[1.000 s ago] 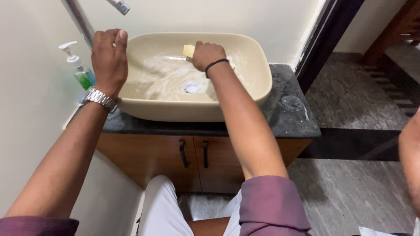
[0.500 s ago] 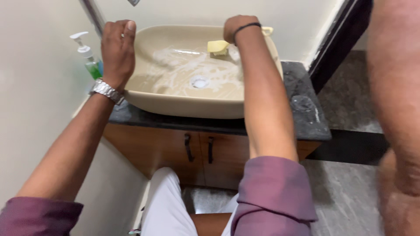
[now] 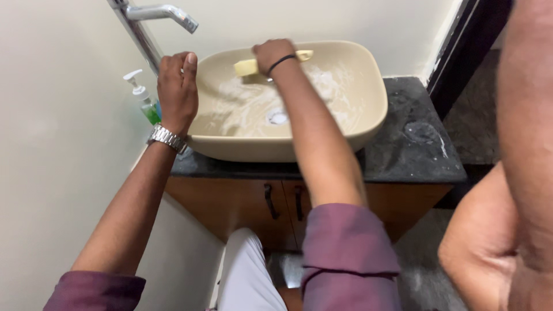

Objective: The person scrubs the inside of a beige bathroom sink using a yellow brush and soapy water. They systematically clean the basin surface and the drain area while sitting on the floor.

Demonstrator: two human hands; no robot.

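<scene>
A broad beige basin sat on a dark stone desk, its inside streaked with white lather around the drain. A chrome tap reached over the near-left rim, with a green soap dispenser standing just beside the basin against the wall. Another person's bare arm filled the right edge, well apart from the work.

The right hand was deep in the basin at its far wall, fingers curled down over a yellow sponge, pressing it to the surface. The sponge's long axis ran left to right, one end poking out left of the hand and a sliver showing to its right. The left hand, with a metal watch at the wrist, rested on the near-left rim, fingers folded loosely and holding nothing, clearly farther from the sponge.
</scene>
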